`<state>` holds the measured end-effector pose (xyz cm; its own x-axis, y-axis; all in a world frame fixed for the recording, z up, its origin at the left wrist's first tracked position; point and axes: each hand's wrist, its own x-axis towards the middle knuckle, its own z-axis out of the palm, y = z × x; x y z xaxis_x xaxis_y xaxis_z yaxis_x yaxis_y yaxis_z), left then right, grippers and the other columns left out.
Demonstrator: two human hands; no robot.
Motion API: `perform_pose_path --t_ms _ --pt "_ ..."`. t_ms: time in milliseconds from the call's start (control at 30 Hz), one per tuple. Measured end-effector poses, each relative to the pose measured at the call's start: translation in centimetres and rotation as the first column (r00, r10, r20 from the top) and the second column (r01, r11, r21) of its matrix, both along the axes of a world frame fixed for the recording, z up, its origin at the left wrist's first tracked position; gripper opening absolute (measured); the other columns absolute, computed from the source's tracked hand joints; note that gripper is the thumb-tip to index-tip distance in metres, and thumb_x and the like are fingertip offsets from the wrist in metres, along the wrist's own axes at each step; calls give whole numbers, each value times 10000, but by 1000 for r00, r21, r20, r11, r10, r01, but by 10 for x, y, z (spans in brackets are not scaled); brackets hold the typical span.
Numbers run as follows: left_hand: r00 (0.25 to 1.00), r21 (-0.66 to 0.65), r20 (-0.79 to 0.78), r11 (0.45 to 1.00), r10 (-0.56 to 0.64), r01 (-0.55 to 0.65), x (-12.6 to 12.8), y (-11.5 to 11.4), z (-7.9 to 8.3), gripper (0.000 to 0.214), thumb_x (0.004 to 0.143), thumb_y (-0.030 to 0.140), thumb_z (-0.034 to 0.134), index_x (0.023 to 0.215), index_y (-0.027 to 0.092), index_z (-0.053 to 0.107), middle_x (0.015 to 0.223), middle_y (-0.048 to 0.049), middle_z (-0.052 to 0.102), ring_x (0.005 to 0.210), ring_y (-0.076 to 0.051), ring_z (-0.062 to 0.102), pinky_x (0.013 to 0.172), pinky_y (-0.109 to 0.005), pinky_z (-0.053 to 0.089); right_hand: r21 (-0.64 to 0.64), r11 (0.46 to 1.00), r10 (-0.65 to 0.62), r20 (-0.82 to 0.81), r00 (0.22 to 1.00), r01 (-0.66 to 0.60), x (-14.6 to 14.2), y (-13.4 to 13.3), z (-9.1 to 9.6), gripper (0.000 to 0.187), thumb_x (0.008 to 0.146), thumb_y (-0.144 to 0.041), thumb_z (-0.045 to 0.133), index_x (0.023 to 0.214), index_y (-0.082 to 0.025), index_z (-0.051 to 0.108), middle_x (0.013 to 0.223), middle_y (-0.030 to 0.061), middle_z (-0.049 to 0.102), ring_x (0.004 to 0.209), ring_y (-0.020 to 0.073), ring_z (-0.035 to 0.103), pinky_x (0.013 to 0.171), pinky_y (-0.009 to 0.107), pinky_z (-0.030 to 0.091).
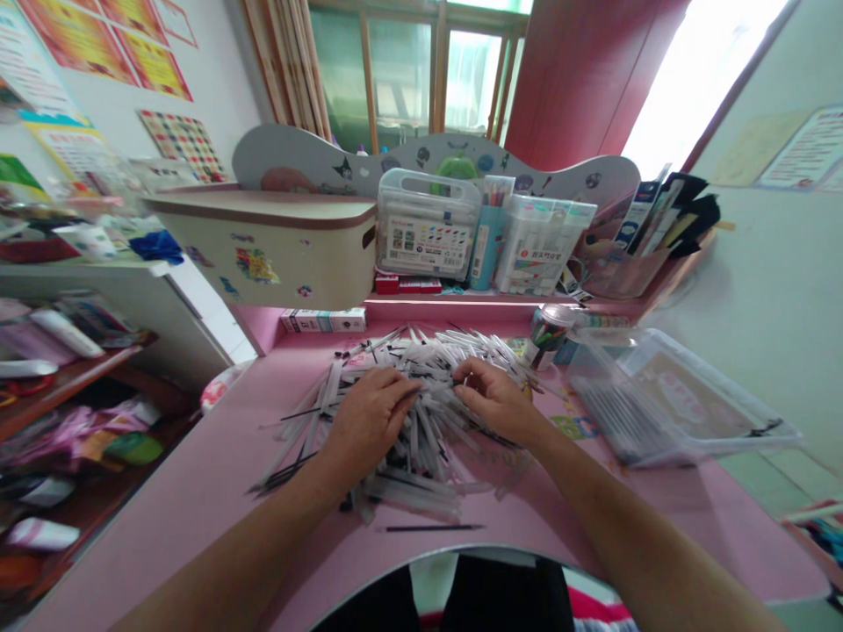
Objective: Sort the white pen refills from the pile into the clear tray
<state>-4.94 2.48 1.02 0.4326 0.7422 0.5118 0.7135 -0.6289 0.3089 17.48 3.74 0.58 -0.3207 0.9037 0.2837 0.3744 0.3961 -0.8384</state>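
A large loose pile of translucent pen barrels (pixel 421 443), mixed with thin dark refills and small black caps, lies in the middle of the pink desk (pixel 217 491). My left hand (pixel 370 414) is over the pile's left side, thumb and fingers pressed together around something too small to name. Across from it, my right hand (pixel 495 399) is curled in a pinch above the right side of the pile; what it grips, if anything, is hidden. One dark pen refill (pixel 431 527) lies apart near the desk's front edge.
At right stands an open clear plastic box (pixel 625 421) holding rows of slim pieces, its lid (pixel 711 395) tilted back. Behind the pile is a clear jar of pens (pixel 548 332). The shelf above bears a cream bin (pixel 290 254), marker cases (pixel 428 233) and a pen holder (pixel 625 263).
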Motion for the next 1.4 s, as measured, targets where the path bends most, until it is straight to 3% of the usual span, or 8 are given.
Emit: perform_pose_path --t_ms 167,300,567,833,1000,1100,1233,1400 --pt "1000 19 2 1000 -1 1 0 0 0 231 943 216 509 1040 187 717 929 -75 693 886 -221 600 815 -372 495 149 987 35 111 993 -52 -1 -1 7 290 946 -259 457 670 -192 518 760 4 515 755 147 495 718 288 373" --pt "1000 14 -7 1000 4 -4 0 0 -1 228 940 205 513 1040 174 715 924 -75 691 885 -225 598 814 -373 494 87 996 -25 84 996 17 -1 -3 6 27 867 -228 558 869 -202 567 783 -17 506 697 135 473 663 272 365" --pt "1000 1 -22 1000 3 -3 -1 1 -2 233 939 191 510 1042 181 719 948 -75 696 902 -224 605 832 -378 500 152 986 50 117 992 -68 -1 -1 4 142 920 -227 483 805 -196 560 881 29 529 860 173 510 798 313 395" --pt "1000 44 -8 999 30 -30 0 1 -2 216 916 192 545 1020 205 734 962 -72 679 916 -236 577 859 -405 484 167 983 52 124 991 -72 -2 -2 5 158 924 -232 485 794 -198 567 869 28 531 855 174 514 798 315 401" --pt "976 38 168 988 140 -148 -3 1 1 189 902 239 579 1004 219 737 953 -70 651 956 -249 547 887 -424 454 176 984 -47 140 989 22 -5 -3 -2 71 917 -204 516 918 -200 587 900 24 561 788 160 520 739 302 410" --pt "902 -98 402 987 158 -129 -4 2 3 183 904 268 565 1022 215 694 940 -46 643 924 -214 569 852 -369 468 276 961 -66 306 950 -23 -11 -3 -11 101 876 -130 573 939 -194 619 959 53 622 902 203 536 825 341 415" --pt "661 -337 711 941 239 23 -2 4 6 168 885 307 572 1018 207 594 865 -4 628 755 -143 587 679 -267 477 356 927 -84 501 862 -117 -25 -4 -19 175 886 -142 602 1049 -178 655 1034 95 672 977 249 525 892 386 412" --pt "407 -440 854 867 325 232 2 6 5 161 785 238 664 899 193 561 877 6 651 715 -106 612 565 -197 454 366 922 -127 599 791 -128 -37 -7 -19 189 883 -149 608 1059 -171 674 971 98 675 920 250 522 858 382 424"
